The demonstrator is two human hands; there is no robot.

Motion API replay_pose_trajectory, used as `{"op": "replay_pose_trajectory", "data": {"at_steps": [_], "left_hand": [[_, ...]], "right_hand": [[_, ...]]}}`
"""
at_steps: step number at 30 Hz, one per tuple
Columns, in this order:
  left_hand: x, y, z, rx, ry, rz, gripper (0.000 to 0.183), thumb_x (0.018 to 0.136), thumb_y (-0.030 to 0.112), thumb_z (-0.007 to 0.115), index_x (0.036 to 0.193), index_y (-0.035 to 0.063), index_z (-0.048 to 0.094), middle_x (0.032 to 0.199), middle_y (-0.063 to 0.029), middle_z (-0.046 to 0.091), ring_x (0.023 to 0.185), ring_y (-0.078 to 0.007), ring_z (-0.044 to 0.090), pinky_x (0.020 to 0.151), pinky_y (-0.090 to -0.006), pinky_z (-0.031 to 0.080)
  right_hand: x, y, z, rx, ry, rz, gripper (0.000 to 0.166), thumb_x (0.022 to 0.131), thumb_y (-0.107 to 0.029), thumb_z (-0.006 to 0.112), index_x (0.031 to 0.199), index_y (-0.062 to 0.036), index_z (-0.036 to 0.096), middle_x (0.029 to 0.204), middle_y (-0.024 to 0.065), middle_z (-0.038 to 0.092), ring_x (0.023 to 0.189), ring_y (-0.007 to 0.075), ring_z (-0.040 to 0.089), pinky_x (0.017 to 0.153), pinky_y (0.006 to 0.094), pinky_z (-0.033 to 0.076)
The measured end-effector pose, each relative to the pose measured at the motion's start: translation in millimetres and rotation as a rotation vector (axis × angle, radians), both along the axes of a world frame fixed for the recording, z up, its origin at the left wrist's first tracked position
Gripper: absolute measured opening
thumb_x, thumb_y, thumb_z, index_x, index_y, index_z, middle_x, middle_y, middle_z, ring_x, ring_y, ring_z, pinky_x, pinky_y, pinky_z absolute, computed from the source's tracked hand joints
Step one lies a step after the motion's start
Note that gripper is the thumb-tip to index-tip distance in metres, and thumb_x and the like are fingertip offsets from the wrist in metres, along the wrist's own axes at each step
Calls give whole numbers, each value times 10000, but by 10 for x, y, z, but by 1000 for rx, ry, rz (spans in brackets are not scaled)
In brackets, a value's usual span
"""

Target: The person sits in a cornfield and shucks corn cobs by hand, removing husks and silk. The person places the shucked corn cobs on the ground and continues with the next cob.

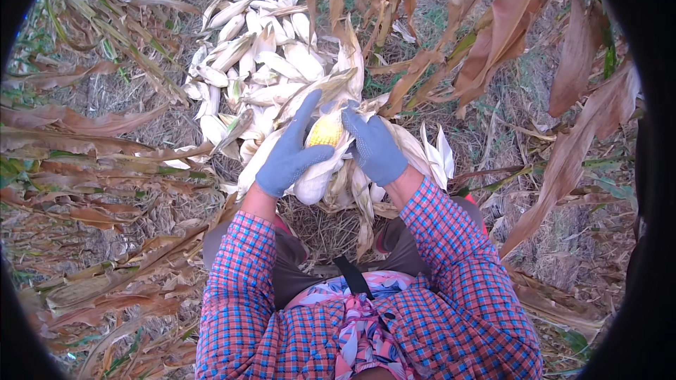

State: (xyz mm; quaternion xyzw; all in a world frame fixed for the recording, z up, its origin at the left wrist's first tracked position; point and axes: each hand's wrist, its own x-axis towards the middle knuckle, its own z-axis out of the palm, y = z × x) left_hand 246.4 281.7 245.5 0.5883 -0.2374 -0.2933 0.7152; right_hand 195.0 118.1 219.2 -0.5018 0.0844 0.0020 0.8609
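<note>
A partly husked ear of corn (325,132) is held between my hands, its yellow kernels showing through an opening in the pale husk (312,186). My left hand (292,154), in a grey-blue dotted work glove, cups the ear's left side. The thumb lies across the husk below the bare kernels, and the fingers reach up along the ear. My right hand (376,146), gloved alike, pinches the husk at the ear's upper right; some of its fingertips are hidden. Loose husk leaves (417,154) spread out beneath and to the right of this hand.
A heap of corn ears in pale husks (264,58) lies on the straw-littered ground ahead. Dry corn stalks and leaves (488,42) hang in from the right. More dry leaves (79,137) crowd the left side. My bent legs (288,258) flank the ground below my hands.
</note>
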Motion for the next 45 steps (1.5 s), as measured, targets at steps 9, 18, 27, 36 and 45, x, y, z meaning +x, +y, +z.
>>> {"op": "replay_pose_trajectory", "data": {"at_steps": [9, 18, 27, 36, 45], "left_hand": [[-47, -77, -342, 408, -370, 63, 868, 717, 251, 796, 1395, -9, 318, 1268, -158, 529, 1136, -187, 527, 950, -316, 425], [-128, -85, -197, 475, -673, 171, 640, 717, 334, 772, 1189, 1, 497, 1062, -180, 592, 966, -298, 597, 832, -367, 471], [-26, -29, -306, 480, -775, 165, 658, 703, 304, 780, 1213, 9, 486, 1110, -179, 573, 1014, -327, 576, 859, -381, 465], [13, 45, -323, 490, -815, 79, 639, 732, 267, 758, 1251, 27, 472, 1198, -200, 535, 1108, -346, 529, 946, -400, 414], [-117, -209, -356, 300, -703, 344, 835, 712, 332, 779, 1347, -15, 361, 1338, -214, 422, 1220, -332, 434, 1026, -414, 352]], "right_hand": [[154, -183, 78, 21, -55, -192, 340, 952, -244, 527, 1122, 48, 563, 1020, 59, 622, 890, 104, 586, 773, 252, 481], [183, -276, -45, 356, 86, -213, 213, 961, -142, 466, 1105, -18, 564, 1033, 87, 619, 925, 183, 625, 814, 321, 526], [80, -257, 144, 233, 104, -94, 280, 950, -245, 520, 1074, -2, 584, 994, 63, 638, 897, 168, 636, 790, 305, 531], [128, -277, -85, -31, -34, -50, 299, 923, -276, 581, 1052, -7, 581, 942, 57, 630, 847, 134, 622, 774, 269, 516], [243, 18, -343, -139, -23, -242, 325, 955, -262, 521, 1071, 39, 562, 957, 93, 622, 772, 150, 604, 679, 284, 501]]}}
